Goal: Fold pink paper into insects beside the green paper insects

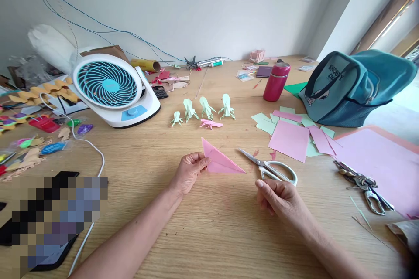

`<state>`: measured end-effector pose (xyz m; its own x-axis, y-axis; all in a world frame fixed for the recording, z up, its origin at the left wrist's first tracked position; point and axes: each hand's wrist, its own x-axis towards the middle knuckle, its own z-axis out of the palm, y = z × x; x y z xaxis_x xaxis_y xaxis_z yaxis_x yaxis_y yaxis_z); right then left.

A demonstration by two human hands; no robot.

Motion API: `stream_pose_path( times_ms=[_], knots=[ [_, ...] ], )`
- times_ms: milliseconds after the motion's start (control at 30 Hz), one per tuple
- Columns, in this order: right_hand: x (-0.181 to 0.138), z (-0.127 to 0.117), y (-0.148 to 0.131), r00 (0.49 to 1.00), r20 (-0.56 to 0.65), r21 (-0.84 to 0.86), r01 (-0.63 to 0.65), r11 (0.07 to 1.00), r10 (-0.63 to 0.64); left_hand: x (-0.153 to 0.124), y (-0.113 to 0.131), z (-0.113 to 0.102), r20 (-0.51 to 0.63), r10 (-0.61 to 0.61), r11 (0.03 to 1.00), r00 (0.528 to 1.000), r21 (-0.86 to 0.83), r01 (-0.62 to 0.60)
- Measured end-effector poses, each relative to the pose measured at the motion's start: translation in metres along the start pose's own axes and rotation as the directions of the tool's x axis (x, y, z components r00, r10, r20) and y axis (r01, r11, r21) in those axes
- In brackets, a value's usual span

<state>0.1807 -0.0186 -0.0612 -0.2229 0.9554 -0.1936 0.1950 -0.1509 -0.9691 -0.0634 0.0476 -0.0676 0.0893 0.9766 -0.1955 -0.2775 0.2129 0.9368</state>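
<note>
My left hand (189,172) pinches the left edge of a folded pink paper triangle (218,160) that lies on the wooden table (212,235). Over to the right, my right hand (280,200) rests on the table with its fingers curled in, and nothing shows in them. White-handled scissors (271,168) lie just beyond that hand, blades pointing left toward the paper. Farther back stand several pale green folded paper figures (204,111) and one pink figure (211,124).
A white and blue desk fan (113,89) stands at the left with its cable trailing forward. Pink and green paper sheets (291,137), a red bottle (276,80), a teal bag (353,85) and keys (363,185) lie at the right. A phone (49,222) sits front left.
</note>
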Motion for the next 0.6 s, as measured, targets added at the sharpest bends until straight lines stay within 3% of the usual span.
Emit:
stream_pose_path(
  times_ms=[333,500,600],
  knots=[
    [-0.013,0.007,-0.006,0.97,-0.028,-0.082,0.238,0.968,-0.241,0.008,-0.007,0.0,-0.031,0.092,0.996,0.995,-0.018,-0.092],
    [-0.029,0.005,-0.033,0.855,-0.039,-0.206,0.5,0.841,-0.517,0.009,-0.009,-0.001,-0.027,0.115,0.993,0.993,-0.016,-0.116],
    [-0.057,-0.015,-0.026,0.805,-0.042,-0.267,0.562,0.783,-0.592,0.009,-0.011,-0.002,-0.022,0.122,0.992,0.992,-0.012,-0.122]
  ],
)
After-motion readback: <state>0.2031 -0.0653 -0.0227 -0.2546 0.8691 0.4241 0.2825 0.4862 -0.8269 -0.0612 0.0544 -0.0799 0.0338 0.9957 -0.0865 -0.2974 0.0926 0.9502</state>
